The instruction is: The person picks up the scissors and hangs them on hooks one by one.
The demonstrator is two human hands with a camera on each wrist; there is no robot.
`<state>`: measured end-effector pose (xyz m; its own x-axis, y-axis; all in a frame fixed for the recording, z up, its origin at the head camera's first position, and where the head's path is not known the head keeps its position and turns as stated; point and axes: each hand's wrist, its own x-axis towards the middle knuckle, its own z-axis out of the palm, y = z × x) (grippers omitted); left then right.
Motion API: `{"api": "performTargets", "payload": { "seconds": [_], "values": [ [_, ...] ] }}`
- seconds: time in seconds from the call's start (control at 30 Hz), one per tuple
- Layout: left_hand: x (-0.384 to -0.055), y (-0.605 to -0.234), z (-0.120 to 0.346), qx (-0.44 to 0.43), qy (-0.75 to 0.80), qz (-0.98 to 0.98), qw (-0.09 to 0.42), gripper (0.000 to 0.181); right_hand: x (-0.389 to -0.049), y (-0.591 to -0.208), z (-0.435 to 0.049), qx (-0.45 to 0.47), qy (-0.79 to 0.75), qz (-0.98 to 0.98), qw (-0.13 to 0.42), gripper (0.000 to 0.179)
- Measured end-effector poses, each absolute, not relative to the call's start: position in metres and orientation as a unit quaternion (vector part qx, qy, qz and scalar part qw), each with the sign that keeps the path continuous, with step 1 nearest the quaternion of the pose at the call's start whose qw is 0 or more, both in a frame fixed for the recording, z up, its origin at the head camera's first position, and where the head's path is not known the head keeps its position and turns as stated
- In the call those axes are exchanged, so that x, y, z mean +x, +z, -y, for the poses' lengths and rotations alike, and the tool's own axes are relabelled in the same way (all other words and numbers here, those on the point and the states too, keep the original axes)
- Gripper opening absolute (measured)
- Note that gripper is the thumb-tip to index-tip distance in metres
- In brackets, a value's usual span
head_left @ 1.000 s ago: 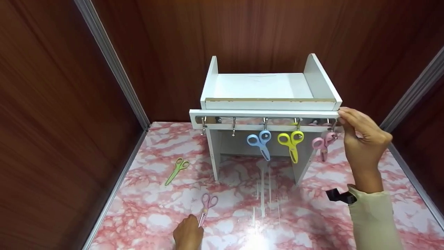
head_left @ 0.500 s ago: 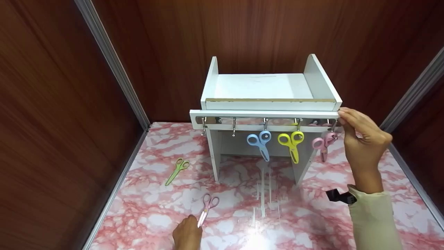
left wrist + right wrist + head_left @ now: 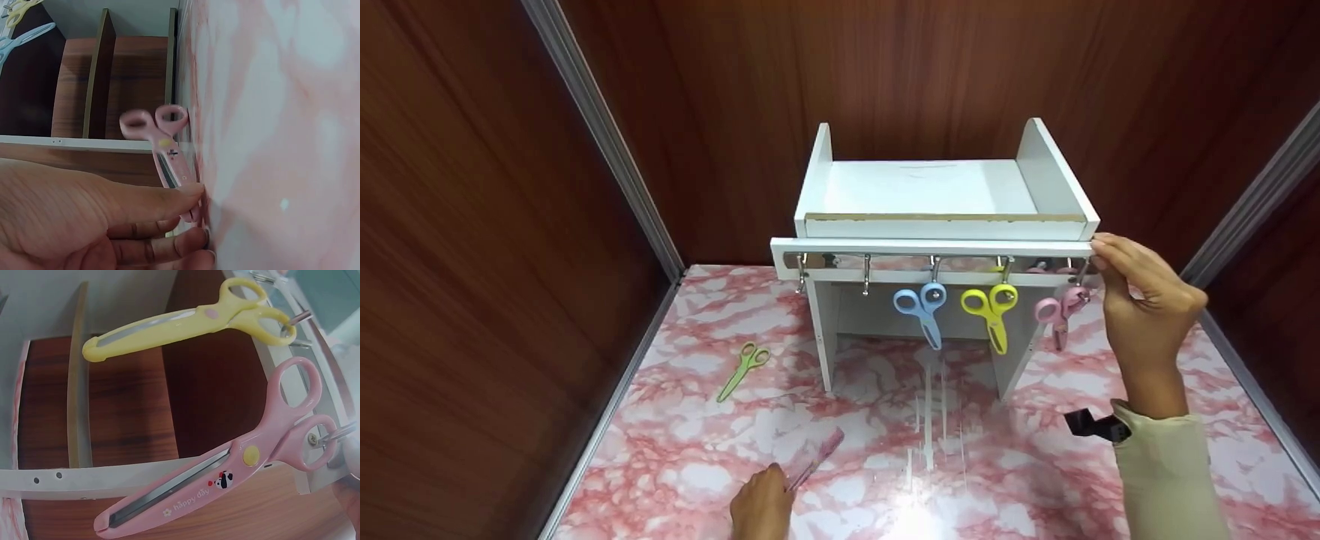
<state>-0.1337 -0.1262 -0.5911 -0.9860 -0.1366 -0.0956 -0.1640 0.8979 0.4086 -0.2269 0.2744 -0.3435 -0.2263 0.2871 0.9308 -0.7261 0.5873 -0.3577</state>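
Note:
My left hand (image 3: 763, 504) pinches the blade tip of pink scissors (image 3: 169, 149) between thumb and fingers, close to the tabletop. In the head view those scissors stand edge-on, handles pointing away. My right hand (image 3: 1151, 307) holds the right end of the white hook rail (image 3: 885, 246) with thumb and fingertips. From the rail's hooks hang blue scissors (image 3: 922, 307), yellow scissors (image 3: 994, 315) and a second pair of pink scissors (image 3: 225, 467), each by a handle loop. The two leftmost hooks (image 3: 866, 276) bear nothing. Green scissors (image 3: 744, 371) lie on the table at the left.
A white shelf unit (image 3: 930, 187) stands behind the rail, its two side panels reaching the table. The tabletop (image 3: 682, 442) has a pink and white marbled pattern. Dark wood panels (image 3: 585, 135) with metal edging enclose the space.
The left hand has turned the pink scissors from lying flat to edge-on, with the handles swinging slightly to the right. The right hand stays at the rail's end.

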Motion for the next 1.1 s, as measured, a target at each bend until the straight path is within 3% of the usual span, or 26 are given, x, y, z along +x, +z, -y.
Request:
{"api": "performTargets", "payload": {
  "seconds": [0.4,0.83,1.1],
  "values": [
    [-0.135,-0.590,0.131,-0.055,0.239,-0.969,0.029,0.026,-0.227,-0.343,-0.275,0.168,0.423,0.659,0.599,0.020],
    [-0.137,-0.589,0.137,-0.015,0.350,-0.934,0.067,0.006,-0.226,-0.343,-0.275,0.164,0.414,0.665,0.600,0.022],
    [-0.135,-0.595,0.139,0.010,0.410,-0.910,0.062,0.008,-0.225,-0.342,-0.274,0.166,0.412,0.667,0.599,0.022]
  ]
}}
